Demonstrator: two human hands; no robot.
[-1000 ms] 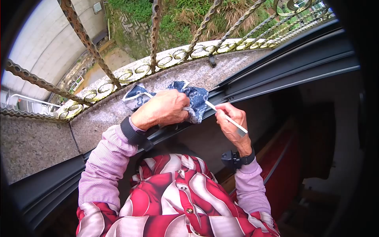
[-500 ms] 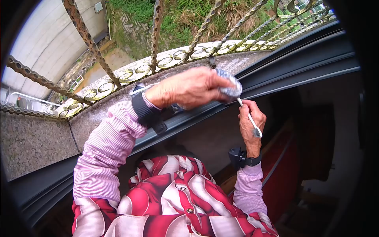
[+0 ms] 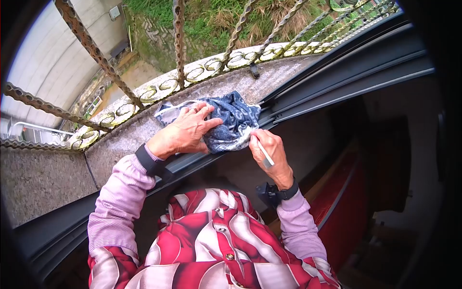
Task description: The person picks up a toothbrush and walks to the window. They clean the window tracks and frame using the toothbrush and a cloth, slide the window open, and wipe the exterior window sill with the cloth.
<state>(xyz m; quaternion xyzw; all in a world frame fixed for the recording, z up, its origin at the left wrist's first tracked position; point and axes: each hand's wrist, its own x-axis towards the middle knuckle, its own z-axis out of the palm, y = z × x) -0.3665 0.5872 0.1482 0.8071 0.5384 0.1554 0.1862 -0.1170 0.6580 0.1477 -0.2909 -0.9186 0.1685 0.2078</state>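
Observation:
A dark blue patterned cloth (image 3: 234, 118) with whitish edges lies bunched over the window track and the stone sill. Spread across its left part is my left hand (image 3: 185, 131), fingers apart and pressing on the fabric. My right hand (image 3: 273, 153) is closed round a white toothbrush (image 3: 263, 153), whose head points down toward my wrist. The fingertips of that hand are right at the cloth's lower right edge, where the brush's other end is hidden.
Dark window track (image 3: 337, 91) runs diagonally from lower left to upper right. Beyond the stone sill (image 3: 120, 130) stands a rusty metal railing (image 3: 179, 43) with a pale, patterned lower band. A small dark object (image 3: 254, 71) sits by the railing. Something red (image 3: 341, 202) lies indoors at right.
My left hand has moved left and down, and the cloth, earlier bunched in it, is now spread on the track and sill. My right hand has moved left with the toothbrush to the cloth's edge.

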